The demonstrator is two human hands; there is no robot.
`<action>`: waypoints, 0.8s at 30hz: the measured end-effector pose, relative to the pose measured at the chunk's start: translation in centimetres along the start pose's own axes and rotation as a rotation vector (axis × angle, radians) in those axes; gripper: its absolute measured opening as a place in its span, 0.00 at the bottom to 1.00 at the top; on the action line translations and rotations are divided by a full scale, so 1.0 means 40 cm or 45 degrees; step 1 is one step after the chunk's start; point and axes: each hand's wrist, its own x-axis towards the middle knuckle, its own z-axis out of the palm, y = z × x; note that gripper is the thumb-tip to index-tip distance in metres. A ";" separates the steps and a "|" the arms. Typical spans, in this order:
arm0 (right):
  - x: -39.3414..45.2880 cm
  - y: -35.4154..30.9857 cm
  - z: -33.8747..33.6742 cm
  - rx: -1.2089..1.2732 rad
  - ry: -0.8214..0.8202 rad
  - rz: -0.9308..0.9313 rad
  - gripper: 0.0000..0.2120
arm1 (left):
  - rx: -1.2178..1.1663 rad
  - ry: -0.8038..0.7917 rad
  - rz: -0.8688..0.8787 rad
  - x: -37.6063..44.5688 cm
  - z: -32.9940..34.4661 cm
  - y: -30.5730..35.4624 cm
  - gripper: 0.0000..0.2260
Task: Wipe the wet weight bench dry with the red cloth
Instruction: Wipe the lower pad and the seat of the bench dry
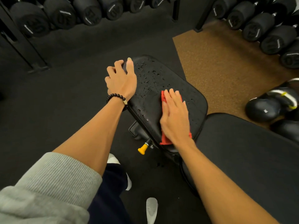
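The right hand [175,117] lies flat, fingers together and extended, pressing the red cloth [165,139] onto the black padded vinyl seat of the weight bench [161,81]. The cloth shows only as a red edge past the fingertips and a corner under the wrist. The left hand [123,78], with a black beaded bracelet [116,98] on its wrist, is curled over the far left edge of the pad, fingers wrapped around the rim and thumb on top, steadying it.

Water droplets [145,70] are scattered between the two hands and beyond the right fingertips, thickest towards the left thumb. A few more sit along the pad edge under the left wrist. To dry the pad well, the palm probably ought to keep even pressure and sweep the cloth in overlapping strokes from the near end towards the left hand. The cloth would need refolding once it is soaked. The left hand covers a wet corner, so it will likely have to shift before that patch can be reached.

To the right of the right forearm is the bench's black back pad [250,143], apparently dry. Below the right wrist a yellow adjustment knob [142,149] sticks out from the frame. Black kettlebells [263,109] stand on the floor well to the right, and racked black dumbbells [64,15] sit beyond both hands. None of these block the wiping path.
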 end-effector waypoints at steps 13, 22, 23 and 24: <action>-0.046 -0.036 0.022 -0.106 0.038 -0.272 0.23 | -0.092 0.222 0.043 -0.022 0.013 0.001 0.22; -0.071 -0.020 0.011 -0.448 -0.273 -1.128 0.33 | -0.617 -0.378 -0.192 0.040 -0.100 -0.012 0.34; -0.029 -0.064 0.032 -0.441 -0.253 -1.109 0.33 | -0.599 -0.434 -0.185 0.051 -0.120 -0.009 0.35; 0.016 -0.114 0.054 -0.436 -0.237 -1.088 0.33 | -0.587 -0.467 -0.200 0.060 -0.142 0.000 0.35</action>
